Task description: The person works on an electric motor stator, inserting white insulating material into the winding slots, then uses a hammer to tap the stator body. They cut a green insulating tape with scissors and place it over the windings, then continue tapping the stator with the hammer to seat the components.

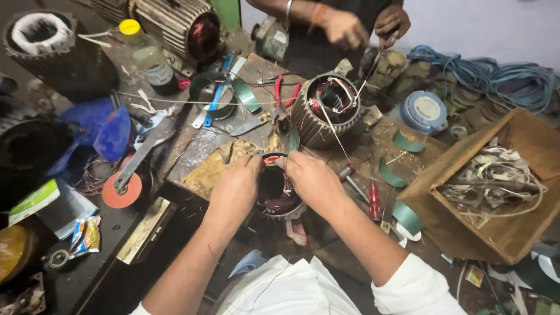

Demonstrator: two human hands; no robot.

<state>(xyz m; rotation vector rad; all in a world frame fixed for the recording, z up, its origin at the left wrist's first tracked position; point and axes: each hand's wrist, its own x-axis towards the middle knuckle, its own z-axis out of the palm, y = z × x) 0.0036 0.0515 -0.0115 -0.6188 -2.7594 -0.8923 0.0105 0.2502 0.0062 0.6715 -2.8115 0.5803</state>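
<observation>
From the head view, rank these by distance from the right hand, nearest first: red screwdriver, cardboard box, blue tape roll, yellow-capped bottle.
1. Red screwdriver, just right of the right hand.
2. Blue tape roll, up and to the right, behind the bench.
3. Cardboard box, far right; its near wall is close to the roll's distance, so hard to call.
4. Yellow-capped bottle, far upper left.

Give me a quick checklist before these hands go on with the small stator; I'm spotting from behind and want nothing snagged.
1. Both hands on the stator: ok; left hand and right hand grip its rim.
2. Stator seated steady on the bench: cannot tell; hands hide its base.
3. Thread from the other person's motor clear of the right hand: not ok; it runs down close beside it.
4. Red screwdriver within reach: ok, beside the right forearm.
5. Winding condition inside: cannot tell.
</observation>
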